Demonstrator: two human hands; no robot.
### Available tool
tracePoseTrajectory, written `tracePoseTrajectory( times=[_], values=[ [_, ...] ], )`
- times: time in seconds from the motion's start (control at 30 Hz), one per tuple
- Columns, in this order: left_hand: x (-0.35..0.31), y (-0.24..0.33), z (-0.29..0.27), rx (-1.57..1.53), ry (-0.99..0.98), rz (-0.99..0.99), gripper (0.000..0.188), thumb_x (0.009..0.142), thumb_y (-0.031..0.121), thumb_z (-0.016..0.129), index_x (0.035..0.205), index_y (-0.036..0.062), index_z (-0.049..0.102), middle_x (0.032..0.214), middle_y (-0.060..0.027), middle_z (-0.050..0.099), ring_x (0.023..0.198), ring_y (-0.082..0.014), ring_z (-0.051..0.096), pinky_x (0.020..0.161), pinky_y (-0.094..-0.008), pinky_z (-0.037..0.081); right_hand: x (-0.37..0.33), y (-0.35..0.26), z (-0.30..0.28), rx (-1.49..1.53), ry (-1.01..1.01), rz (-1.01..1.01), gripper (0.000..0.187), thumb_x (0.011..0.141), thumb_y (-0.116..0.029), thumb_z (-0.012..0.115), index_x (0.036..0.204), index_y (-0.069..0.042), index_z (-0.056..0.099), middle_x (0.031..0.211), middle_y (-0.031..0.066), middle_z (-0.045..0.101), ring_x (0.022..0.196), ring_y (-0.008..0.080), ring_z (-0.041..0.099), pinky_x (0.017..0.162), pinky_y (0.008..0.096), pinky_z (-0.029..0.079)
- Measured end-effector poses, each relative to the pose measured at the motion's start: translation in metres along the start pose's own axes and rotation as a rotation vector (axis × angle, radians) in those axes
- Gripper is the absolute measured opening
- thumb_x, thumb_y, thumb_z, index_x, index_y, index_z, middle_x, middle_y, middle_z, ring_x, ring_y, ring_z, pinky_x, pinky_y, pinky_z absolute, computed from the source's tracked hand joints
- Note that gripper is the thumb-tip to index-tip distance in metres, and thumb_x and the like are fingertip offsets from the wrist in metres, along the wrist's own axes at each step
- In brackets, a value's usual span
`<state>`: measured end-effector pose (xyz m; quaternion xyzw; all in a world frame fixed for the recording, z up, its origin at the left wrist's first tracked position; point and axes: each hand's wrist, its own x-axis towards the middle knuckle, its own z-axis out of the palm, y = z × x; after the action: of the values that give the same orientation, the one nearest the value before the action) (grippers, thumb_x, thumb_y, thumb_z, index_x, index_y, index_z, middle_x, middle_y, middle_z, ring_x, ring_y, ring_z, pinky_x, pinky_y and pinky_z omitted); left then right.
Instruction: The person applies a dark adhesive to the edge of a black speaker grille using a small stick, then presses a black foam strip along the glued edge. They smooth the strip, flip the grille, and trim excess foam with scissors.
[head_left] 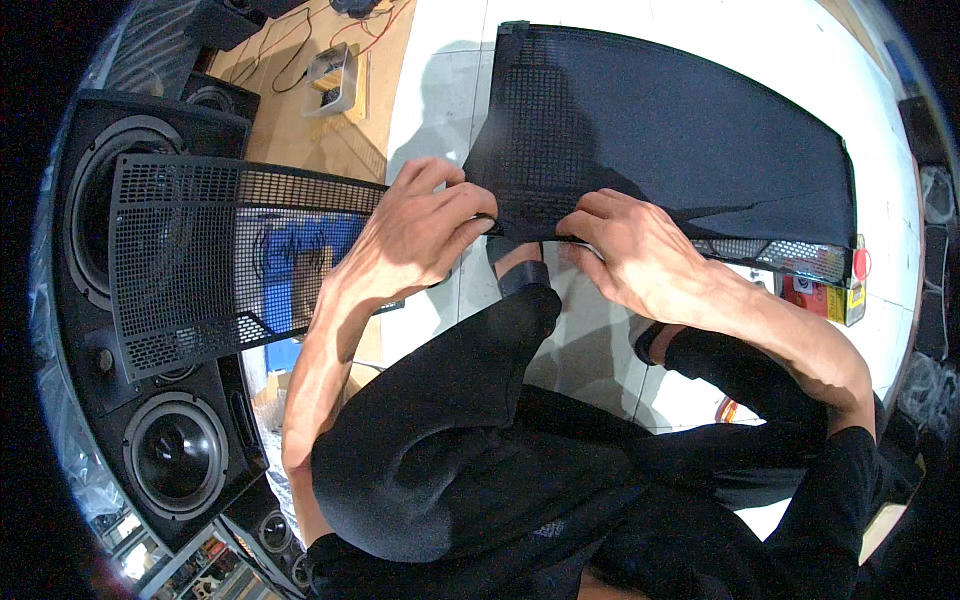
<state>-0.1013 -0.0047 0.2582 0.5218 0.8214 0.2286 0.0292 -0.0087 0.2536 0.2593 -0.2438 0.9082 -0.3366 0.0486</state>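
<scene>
A perforated speaker grille [790, 252] lies before me with black cloth [720, 130] over most of it. Its mesh shows through the cloth at the left part, and a bare strip shows along the near right edge, where the cloth is creased. My left hand [420, 225] pinches the cloth at the near left corner, thumb and fingers together. A little to the right, my right hand [635, 250] is closed on the cloth along the same near edge, its fingers on top. The fingertips partly hide the grille's edge.
A bare black grille [175, 265] stands at the left beside my left forearm. Behind it are speaker cabinets with round woofers [175, 455]. Wires and a clear plastic container [335, 80] rest on a wooden board [375, 35]. A yellow and red box [830, 300] sits at the right.
</scene>
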Motion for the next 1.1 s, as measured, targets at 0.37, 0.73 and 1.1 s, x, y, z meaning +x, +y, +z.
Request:
tracePoseTrajectory(
  times=[0.37, 0.73, 1.1],
  values=[
    [0.008, 0.009, 0.001, 0.002, -0.030, -0.035, 0.053, 0.073, 0.021, 0.080, 0.122, 0.0109, 0.061, 0.099, -0.0065, 0.066, 0.105, -0.0277, 0.054, 0.102, -0.0437, 0.038, 0.001, -0.004, 0.007, -0.078, 0.048, 0.025, 0.022, 0.078, -0.011, 0.071, 0.090, 0.002, 0.058, 0.089, 0.0176, 0.059, 0.088, 0.0367, 0.060, 0.075, 0.0471, 0.052],
    [0.010, 0.005, 0.013, 0.018, 0.062, -0.008, 0.065, 0.060, 0.012, 0.086, 0.121, 0.0114, 0.064, 0.095, -0.0090, 0.060, 0.098, -0.0296, 0.054, 0.093, -0.0421, 0.043, 0.014, -0.015, 0.012, 0.096, 0.060, 0.136, 0.036, 0.076, 0.000, 0.065, 0.108, 0.004, 0.047, 0.091, 0.0255, 0.061, 0.091, 0.0430, 0.061, 0.077, 0.0517, 0.049],
    [0.007, -0.002, 0.019, -0.131, 0.066, -0.089, 0.081, 0.068, 0.011, 0.083, 0.141, 0.0117, 0.048, 0.100, -0.0038, 0.071, 0.104, -0.0258, 0.056, 0.103, -0.0429, 0.036, 0.041, -0.016, 0.007, 0.346, -0.017, 0.256, 0.038, 0.076, 0.000, 0.066, 0.107, 0.009, 0.046, 0.080, 0.0275, 0.066, 0.081, 0.0444, 0.068, 0.072, 0.0460, 0.054]
  ],
)
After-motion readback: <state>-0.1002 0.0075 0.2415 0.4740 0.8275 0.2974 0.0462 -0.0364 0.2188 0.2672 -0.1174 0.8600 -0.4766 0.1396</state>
